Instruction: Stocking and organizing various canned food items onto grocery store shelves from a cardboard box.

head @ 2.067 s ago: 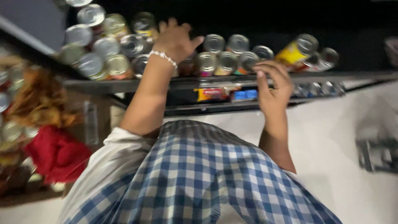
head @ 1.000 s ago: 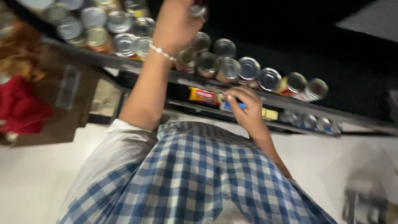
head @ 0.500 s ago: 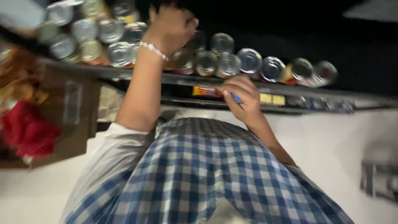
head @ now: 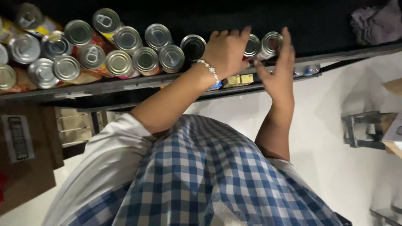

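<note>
A dark shelf [head: 125, 86] carries rows of silver-topped tin cans [head: 119, 62] seen from above. My left hand [head: 228, 50], with a beaded bracelet on the wrist, lies over the cans near the right end of the row. Its fingers cover part of one can [head: 252, 45], and whether they grip it is hidden. My right hand [head: 278, 73] is raised just right of it with fingers spread, its fingertips beside another can [head: 271, 44]. It holds nothing.
A lower shelf rail [head: 238, 79] shows small yellow and blue packs. A brown cardboard box [head: 25, 159] stands at the left. A grey cloth [head: 374, 21] lies at the top right, and a metal frame [head: 362, 129] sits on the white floor at the right.
My left hand has come down from the back cans to the right end of the row. My right hand has left the shelf edge and risen beside the cans.
</note>
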